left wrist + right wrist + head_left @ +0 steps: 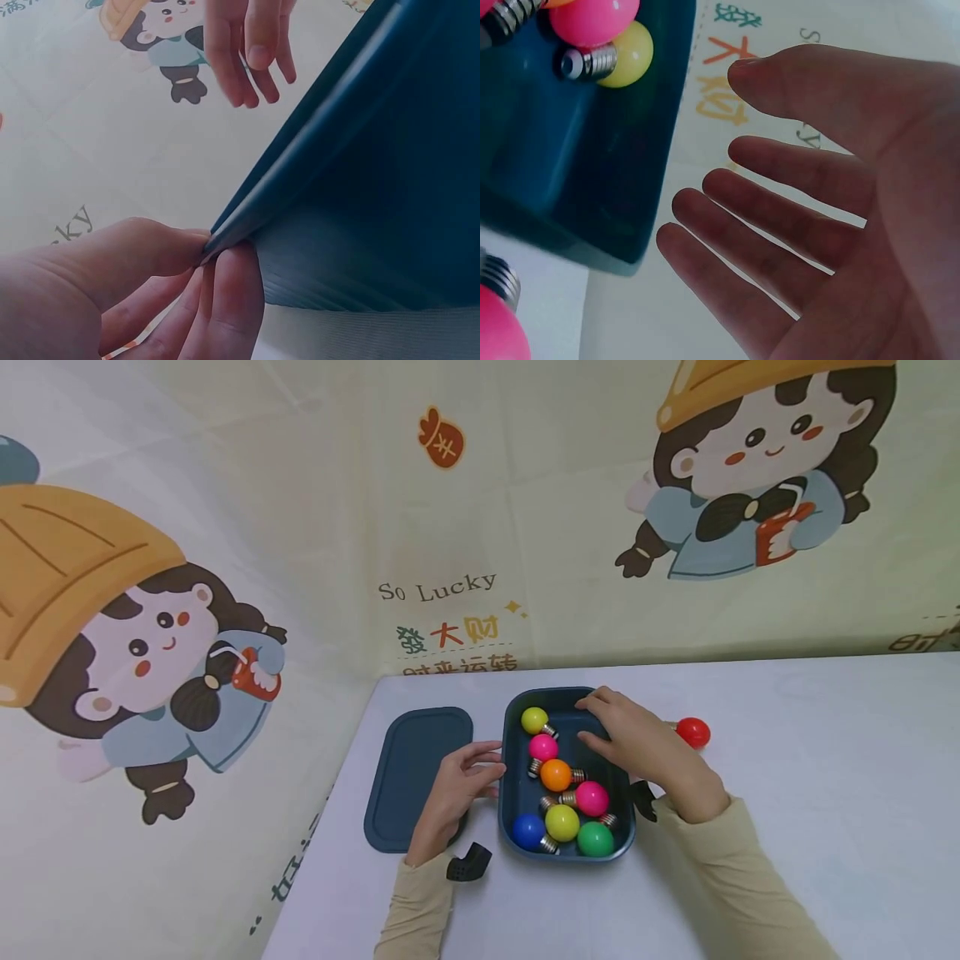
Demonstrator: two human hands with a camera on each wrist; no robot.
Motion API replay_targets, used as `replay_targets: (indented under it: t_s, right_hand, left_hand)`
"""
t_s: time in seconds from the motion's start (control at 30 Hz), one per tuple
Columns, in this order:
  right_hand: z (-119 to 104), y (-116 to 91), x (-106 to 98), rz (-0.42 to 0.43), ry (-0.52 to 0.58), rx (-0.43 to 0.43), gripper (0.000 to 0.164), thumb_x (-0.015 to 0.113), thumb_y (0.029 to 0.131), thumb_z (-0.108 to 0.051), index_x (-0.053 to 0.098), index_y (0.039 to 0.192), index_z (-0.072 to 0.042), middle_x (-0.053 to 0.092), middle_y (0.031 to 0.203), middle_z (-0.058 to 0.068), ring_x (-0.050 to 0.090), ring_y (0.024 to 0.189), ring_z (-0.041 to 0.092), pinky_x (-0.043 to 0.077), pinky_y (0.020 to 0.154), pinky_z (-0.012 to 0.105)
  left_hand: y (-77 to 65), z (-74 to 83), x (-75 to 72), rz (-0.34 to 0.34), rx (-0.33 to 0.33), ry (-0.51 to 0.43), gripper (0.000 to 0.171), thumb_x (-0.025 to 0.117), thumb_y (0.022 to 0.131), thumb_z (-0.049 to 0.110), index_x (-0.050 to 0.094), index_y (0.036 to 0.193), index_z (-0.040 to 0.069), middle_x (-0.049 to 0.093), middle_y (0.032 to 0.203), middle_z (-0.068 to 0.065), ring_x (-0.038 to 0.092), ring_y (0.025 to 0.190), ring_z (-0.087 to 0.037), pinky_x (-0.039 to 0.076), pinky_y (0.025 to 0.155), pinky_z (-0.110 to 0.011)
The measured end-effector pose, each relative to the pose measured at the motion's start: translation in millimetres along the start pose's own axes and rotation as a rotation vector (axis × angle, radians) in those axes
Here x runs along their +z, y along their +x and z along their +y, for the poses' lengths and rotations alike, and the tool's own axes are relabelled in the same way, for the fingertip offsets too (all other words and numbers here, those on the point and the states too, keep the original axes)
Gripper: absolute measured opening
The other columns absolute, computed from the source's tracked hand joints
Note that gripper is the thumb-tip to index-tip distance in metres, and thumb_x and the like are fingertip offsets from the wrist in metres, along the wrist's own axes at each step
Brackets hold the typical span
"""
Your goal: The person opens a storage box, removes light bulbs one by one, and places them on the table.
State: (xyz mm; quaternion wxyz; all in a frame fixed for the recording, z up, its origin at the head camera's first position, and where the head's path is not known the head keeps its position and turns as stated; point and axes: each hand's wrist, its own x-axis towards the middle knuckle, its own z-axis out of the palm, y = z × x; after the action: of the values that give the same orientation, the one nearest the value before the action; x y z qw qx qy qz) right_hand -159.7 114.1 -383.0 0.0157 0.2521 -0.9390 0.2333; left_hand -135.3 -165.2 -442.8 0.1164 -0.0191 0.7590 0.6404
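Observation:
A dark blue rectangular box (572, 703) stands on the table with several coloured light bulbs inside. Among them are a blue bulb (528, 832), a green bulb (596, 839) and an orange bulb (556, 774). My left hand (461, 789) pinches the box's left rim between thumb and fingers, plainly seen in the left wrist view. Over the box's far right side, my right hand (645, 739) is spread with nothing in it; its fingers are apart in the right wrist view. On the table beyond the right hand lies a red bulb (693, 732), its base partly hidden.
A flat dark blue lid (408, 768) lies left of the box, partly under my left forearm. The white table (825, 760) extends to the right. Behind it hangs a cloth backdrop (570, 568) with cartoon figures and lettering.

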Motion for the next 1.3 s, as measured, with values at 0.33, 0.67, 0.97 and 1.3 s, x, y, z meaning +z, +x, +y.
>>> replay_targets:
  t_s: [0.33,0.67,0.97,1.3]
  right_hand:
    - [-5.6,8.3,5.6,-0.027,0.003,-0.014,0.047,0.072,0.091,-0.022,0.059,0.128,0.004,0.058,0.125,0.022,0.060,0.113,0.035,0.055,0.093,0.047]
    - [-5.2,22.7,16.1,-0.054,0.008,-0.050,0.047,0.070,0.093,-0.021,0.058,0.129,0.006,0.058,0.125,0.024,0.060,0.112,0.036,0.052,0.098,0.049]
    - [-3.0,34.4,20.5,-0.071,0.002,-0.074,0.041,0.068,0.094,-0.019,0.059,0.125,0.007,0.061,0.117,0.022,0.060,0.107,0.034,0.051,0.099,0.048]
    - [-3.6,47.2,31.0,-0.069,0.018,-0.093,0.040,0.068,0.094,-0.019,0.061,0.123,0.007,0.063,0.114,0.021,0.063,0.101,0.031,0.053,0.097,0.046]
  left_hand:
    - [-0.5,0.4,0.4,0.000,0.003,0.007,0.043,0.072,0.092,0.018,0.061,0.132,0.008,0.064,0.121,-0.017,0.068,0.087,-0.017,0.061,0.076,-0.032]
    - [1.0,-0.2,-0.5,0.001,0.007,0.001,0.041,0.071,0.092,0.015,0.062,0.131,0.007,0.064,0.120,-0.019,0.068,0.085,-0.017,0.060,0.073,-0.030]
    - [1.8,-2.1,-0.2,-0.007,0.020,0.002,0.043,0.071,0.092,0.017,0.061,0.133,0.007,0.064,0.120,-0.018,0.068,0.087,-0.017,0.061,0.075,-0.032]
    - [3.0,-4.1,-0.5,-0.006,0.019,0.002,0.042,0.072,0.092,0.018,0.062,0.131,0.008,0.065,0.118,-0.017,0.068,0.087,-0.017,0.061,0.073,-0.031]
